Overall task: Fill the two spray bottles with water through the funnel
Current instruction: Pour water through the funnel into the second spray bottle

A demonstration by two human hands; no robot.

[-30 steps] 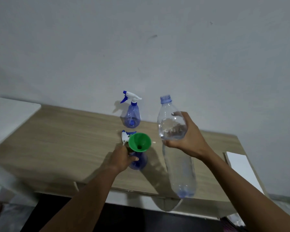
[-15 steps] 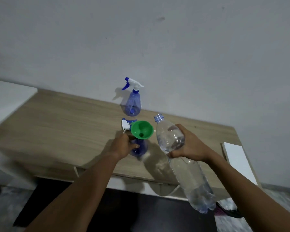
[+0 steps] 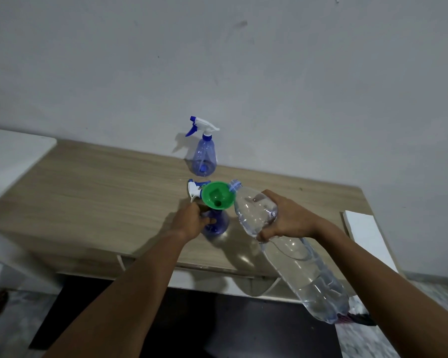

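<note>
1 blue spray bottle (image 3: 202,161) stands upright near the back of the bench, its white-and-blue trigger head on. The other blue spray bottle (image 3: 216,223) carries the green funnel (image 3: 217,195) in its neck, its sprayer head (image 3: 195,190) lying just behind. The clear water bottle (image 3: 290,251), uncapped, tilts with its mouth at the funnel's rim.

My left hand (image 3: 192,220) and the green funnel (image 3: 217,195) hide most of the near spray bottle (image 3: 216,223). Behind the funnel, its detached spray head (image 3: 195,189) shows only partly.
</note>
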